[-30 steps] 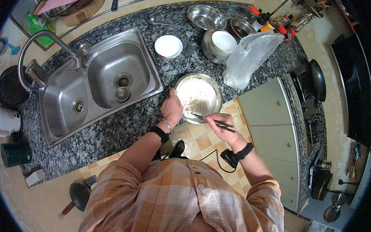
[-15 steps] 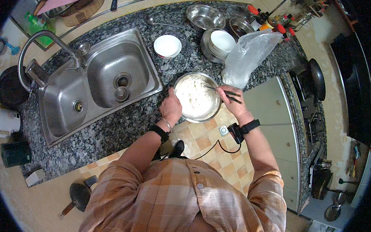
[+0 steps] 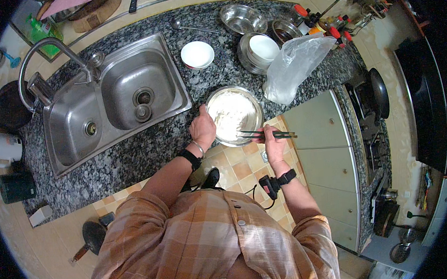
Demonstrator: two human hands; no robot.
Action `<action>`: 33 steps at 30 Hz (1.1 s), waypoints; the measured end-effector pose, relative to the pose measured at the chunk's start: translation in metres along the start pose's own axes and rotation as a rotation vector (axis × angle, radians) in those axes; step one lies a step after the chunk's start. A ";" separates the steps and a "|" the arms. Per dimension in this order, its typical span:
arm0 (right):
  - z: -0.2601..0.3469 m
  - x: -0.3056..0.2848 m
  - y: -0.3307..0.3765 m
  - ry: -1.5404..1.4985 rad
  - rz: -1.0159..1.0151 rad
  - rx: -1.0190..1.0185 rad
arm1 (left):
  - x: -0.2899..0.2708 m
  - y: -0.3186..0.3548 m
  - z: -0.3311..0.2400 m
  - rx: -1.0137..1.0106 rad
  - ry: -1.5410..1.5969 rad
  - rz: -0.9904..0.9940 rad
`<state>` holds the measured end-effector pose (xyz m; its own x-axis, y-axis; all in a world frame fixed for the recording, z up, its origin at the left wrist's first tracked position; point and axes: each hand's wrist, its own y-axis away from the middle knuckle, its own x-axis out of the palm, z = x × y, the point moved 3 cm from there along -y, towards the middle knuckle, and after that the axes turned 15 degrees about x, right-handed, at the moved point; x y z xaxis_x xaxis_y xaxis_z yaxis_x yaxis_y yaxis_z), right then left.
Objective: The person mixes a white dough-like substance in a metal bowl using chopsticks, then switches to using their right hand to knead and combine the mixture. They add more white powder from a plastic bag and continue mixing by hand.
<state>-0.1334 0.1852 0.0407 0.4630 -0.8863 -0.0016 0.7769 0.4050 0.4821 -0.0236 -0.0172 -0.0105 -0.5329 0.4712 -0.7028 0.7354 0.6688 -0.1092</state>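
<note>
A round steel mixing bowl [image 3: 258, 112] sits at the counter's near edge, partly over it, with a white, floury mixture [image 3: 229, 111] inside. My left hand [image 3: 203, 128] grips the left side of its rim, thumb on top. A pair of dark chopsticks [image 3: 286, 134] is held in my right hand [image 3: 275, 146] at the bowl's lower right. Their tips reach into the near side of the mixture. Beyond the bowl, to the right, lies a clear plastic bag [image 3: 297, 68] with something white at its bottom.
A white bowl [image 3: 198, 54] stands behind the mixing bowl, and stacked bowls [image 3: 264, 49] are farther right. A double sink [image 3: 177, 99] fills the left of the counter. At the back are a ladle [image 3: 196, 27], a steel basin [image 3: 243, 18] and several bottles [image 3: 334, 33].
My right hand and the chopsticks have swung from the bowl's right side down to its near right. My left hand keeps its hold on the rim.
</note>
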 end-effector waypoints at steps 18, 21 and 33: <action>0.063 0.021 -0.031 0.867 0.043 -0.800 | -0.002 0.000 -0.001 0.017 -0.019 0.004; 0.052 0.013 -0.017 0.947 0.029 -0.774 | 0.002 0.001 0.001 0.011 0.010 -0.012; -0.012 0.002 0.007 0.084 0.007 -0.125 | 0.006 0.002 0.000 0.045 0.044 -0.039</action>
<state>-0.1215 0.1887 0.0336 0.4986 -0.8636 -0.0749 0.8181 0.4403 0.3699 -0.0252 -0.0129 -0.0148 -0.5788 0.4704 -0.6661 0.7312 0.6610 -0.1687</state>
